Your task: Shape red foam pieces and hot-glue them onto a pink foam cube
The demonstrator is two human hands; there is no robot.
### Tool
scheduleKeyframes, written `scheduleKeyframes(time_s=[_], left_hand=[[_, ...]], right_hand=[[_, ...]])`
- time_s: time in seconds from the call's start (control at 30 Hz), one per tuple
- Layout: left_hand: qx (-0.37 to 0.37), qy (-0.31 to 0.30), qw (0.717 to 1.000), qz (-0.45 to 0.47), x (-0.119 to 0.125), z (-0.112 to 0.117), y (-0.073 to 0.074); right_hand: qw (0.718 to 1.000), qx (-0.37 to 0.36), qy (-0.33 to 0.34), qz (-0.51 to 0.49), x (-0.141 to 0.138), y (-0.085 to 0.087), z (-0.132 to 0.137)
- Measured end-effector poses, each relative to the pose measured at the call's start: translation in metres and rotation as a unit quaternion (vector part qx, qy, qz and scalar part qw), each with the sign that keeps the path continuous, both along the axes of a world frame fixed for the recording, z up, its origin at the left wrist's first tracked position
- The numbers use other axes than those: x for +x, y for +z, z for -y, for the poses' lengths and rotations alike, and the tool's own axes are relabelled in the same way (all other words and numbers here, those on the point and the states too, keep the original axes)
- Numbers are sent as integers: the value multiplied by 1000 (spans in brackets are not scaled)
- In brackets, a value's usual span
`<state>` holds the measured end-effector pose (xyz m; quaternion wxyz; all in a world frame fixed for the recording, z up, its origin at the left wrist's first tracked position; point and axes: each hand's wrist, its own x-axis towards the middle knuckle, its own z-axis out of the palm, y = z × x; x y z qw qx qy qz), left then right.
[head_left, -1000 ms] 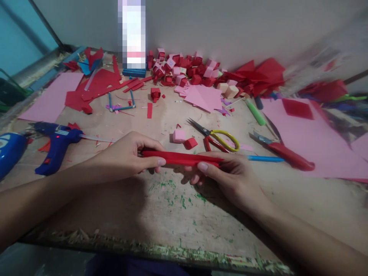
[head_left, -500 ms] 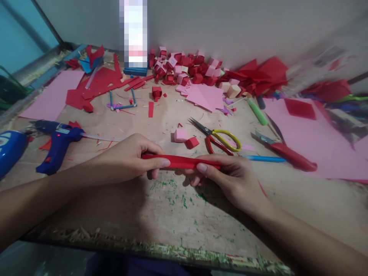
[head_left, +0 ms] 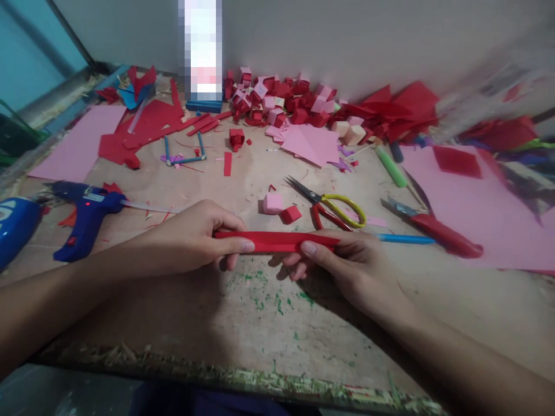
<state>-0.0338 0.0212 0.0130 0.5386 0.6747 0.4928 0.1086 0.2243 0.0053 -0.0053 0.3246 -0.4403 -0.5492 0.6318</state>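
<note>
Between my hands stretches a folded strip of red paper, held level above the wooden table. My left hand pinches its left end, thumb on the near face and fingers behind. The right end is gripped by my right hand, its thumb pressed on the strip and the other fingers curled beneath. Just beyond the strip lie a small pink paper cube and a small red paper block. Scissors with one yellow and one red handle rest behind my right hand.
At left lies a blue glue gun. A red-handled cutter and a blue stick are at right. Pink and red paper cubes pile along the back wall, near a lit, blurred screen. Pink sheets cover the right side.
My right hand has shifted slightly right along the red paper strip, so more of it shows between my thumbs. My left hand has stayed nearly still.
</note>
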Motion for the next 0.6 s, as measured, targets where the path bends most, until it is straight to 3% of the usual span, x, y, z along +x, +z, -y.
scheduleKeyframes(time_s=[0.23, 0.4, 0.6], left_hand=[[-59, 20, 997, 44, 2, 3, 6], [-65, 21, 995, 76, 10, 8, 4], [-72, 8, 994, 78, 12, 10, -1]], right_hand=[[987, -14, -94, -126, -4, -1, 4], [991, -67, -53, -103, -12, -2, 15], [988, -88, -59, -112, -14, -4, 19]])
